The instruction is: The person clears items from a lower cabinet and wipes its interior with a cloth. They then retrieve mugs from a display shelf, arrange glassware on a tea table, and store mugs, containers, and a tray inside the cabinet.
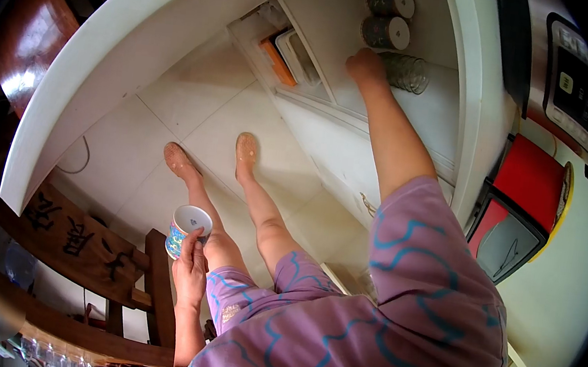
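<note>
My left hand (189, 266) holds a white-lined cup (175, 241) with a blue, flowery pattern on its outside, the thumb near its rim. The cup's open mouth shows a small dark mark inside. My right hand (367, 68) reaches into a white cabinet (430, 115) and is closed at the end of a clear ribbed glass (411, 74); its fingertips are hidden. Beside that hand are patterned cups (388, 33) with pale round ends, like the one in my left hand.
An orange box (278, 60) and white containers (300, 55) occupy a neighbouring compartment. A curved white edge (109, 35) arches over the left. At the right are a red box (534, 184) and an appliance with a control panel (577, 84). A carved wooden chair (87, 240) stands lower left.
</note>
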`<state>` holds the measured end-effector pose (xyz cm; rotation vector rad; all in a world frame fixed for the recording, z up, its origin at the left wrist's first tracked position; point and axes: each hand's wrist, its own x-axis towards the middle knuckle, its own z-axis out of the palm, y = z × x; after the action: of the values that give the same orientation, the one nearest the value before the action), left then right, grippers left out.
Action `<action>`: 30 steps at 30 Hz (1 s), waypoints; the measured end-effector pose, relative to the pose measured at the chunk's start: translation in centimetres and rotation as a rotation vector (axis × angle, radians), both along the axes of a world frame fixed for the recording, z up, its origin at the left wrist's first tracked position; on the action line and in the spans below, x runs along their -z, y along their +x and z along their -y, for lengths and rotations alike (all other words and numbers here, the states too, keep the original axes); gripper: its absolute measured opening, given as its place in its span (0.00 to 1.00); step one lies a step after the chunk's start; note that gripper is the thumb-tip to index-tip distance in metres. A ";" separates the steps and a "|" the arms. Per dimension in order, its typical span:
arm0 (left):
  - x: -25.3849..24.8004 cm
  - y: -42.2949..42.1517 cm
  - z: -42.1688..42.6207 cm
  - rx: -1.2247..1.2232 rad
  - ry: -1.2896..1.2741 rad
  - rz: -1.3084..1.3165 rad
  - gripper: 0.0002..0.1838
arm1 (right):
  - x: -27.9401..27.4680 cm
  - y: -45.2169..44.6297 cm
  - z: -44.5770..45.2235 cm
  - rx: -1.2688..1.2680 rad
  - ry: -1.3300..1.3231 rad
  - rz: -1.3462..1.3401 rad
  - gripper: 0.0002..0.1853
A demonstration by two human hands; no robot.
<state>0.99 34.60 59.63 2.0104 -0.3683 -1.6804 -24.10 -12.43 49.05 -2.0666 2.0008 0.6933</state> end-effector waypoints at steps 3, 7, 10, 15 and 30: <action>0.0 -0.1 0.2 0.007 0.005 0.005 0.15 | 0.3 -0.5 0.7 0.048 -0.013 0.021 0.16; 0.0 -0.3 0.6 0.014 -0.005 0.004 0.15 | 0.9 -1.6 2.0 0.071 0.025 -0.054 0.17; 0.3 -0.6 0.7 0.017 -0.007 0.005 0.14 | 4.7 -5.7 4.4 -0.118 0.037 -0.151 0.17; 0.3 -0.9 1.5 0.028 0.001 0.007 0.14 | 6.5 -8.0 6.5 -0.225 0.012 -0.271 0.16; 0.8 -1.7 3.1 0.036 0.032 -0.033 0.14 | 5.0 -12.5 8.5 0.003 0.159 -0.437 0.19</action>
<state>-0.67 31.49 58.80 2.0080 -0.3705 -1.7493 -36.64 -20.89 44.10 -1.9436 2.0685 1.3552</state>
